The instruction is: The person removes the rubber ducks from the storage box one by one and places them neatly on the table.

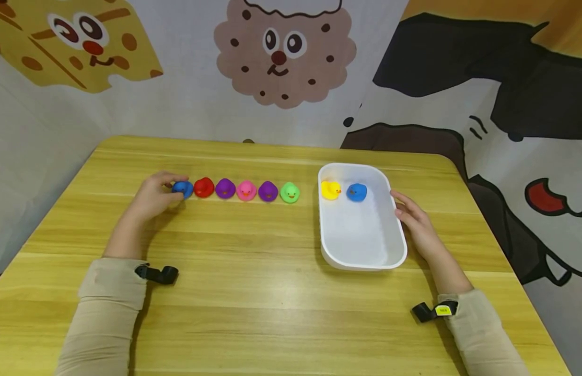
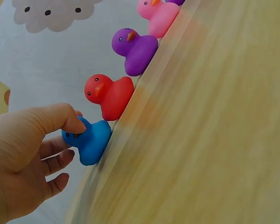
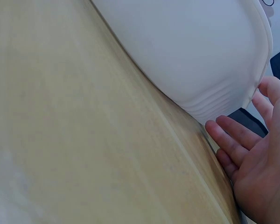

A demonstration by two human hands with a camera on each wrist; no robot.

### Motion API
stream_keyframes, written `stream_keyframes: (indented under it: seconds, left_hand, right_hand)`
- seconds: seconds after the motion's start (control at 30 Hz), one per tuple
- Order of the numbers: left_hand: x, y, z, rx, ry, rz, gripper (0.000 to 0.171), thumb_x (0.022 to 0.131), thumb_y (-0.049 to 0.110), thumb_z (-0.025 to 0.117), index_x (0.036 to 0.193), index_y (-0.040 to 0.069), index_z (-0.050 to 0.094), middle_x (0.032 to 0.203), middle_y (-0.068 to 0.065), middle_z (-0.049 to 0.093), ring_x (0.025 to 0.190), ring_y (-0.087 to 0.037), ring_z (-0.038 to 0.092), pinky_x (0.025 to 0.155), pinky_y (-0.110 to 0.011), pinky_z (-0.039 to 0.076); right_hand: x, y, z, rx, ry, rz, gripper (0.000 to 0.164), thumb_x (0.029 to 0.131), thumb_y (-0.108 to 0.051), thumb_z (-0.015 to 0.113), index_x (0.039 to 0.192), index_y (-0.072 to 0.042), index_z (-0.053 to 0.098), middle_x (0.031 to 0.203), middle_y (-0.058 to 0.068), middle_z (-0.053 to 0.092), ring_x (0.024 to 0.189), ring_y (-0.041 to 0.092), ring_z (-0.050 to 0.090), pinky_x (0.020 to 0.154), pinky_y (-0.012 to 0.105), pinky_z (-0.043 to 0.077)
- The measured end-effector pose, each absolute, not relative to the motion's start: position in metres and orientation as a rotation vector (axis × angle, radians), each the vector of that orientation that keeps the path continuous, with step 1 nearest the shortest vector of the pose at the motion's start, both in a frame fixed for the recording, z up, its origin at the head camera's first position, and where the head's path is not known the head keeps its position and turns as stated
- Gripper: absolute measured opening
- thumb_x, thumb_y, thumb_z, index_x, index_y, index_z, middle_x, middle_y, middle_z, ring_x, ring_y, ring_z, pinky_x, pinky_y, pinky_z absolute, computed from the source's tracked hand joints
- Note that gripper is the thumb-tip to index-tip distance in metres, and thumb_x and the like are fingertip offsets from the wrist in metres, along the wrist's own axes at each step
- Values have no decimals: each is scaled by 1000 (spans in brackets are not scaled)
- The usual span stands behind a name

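Note:
At the left end of a row of rubber ducks, my left hand [image 1: 152, 196] pinches a blue duck [image 2: 93, 142] by its head, thumb in front. The duck rests on the table. Beside it, running rightward, are a red duck [image 1: 204, 187], a purple duck [image 1: 225, 188], a pink duck [image 1: 246, 190], another purple duck [image 1: 268, 191] and a green duck [image 1: 290, 192]. My right hand [image 1: 417, 224] touches the right side of a white plastic tub [image 1: 361, 235] with loosely bent fingers. Inside the tub sit a yellow duck [image 1: 330, 190] and a second blue duck [image 1: 357, 192].
The wooden table [image 1: 253, 292] has its far edge just behind the ducks and tub. A cartoon-printed cloth [image 1: 187, 94] hangs behind it. Each sleeved wrist wears a black camera, one at the left wrist [image 1: 161, 274] and one at the right wrist [image 1: 425, 312].

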State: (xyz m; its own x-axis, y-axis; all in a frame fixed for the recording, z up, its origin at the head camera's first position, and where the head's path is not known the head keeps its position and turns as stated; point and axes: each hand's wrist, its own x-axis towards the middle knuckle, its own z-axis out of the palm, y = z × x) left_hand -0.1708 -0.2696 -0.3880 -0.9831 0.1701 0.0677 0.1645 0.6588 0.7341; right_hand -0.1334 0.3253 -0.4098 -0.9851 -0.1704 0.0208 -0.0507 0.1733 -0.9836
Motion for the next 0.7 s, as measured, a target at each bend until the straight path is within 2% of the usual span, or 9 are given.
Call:
stream_keyframes:
  seconds: [0.47,0.7]
  left_hand:
    - [-170,-270,-388,285,2860,1266,40,89,0,62,128,-7,55,127,-26,49,106,-40,43,81,-45,39]
    - [-170,-267,-374,238,2903,1362,42,90,5,63,131,-3,54,132,-24,48,115,-42,39,88,-57,35]
  right_hand:
    - [-133,326,-412,-245,2378,-1918,48,101,-23,49,147,-16,39,128,1,54,108,10,56,81,23,50]
    - [-134,326,-411,-234,2374,-1922,47,101,-22,49,147,-17,40,130,1,54,108,9,56,81,23,50]
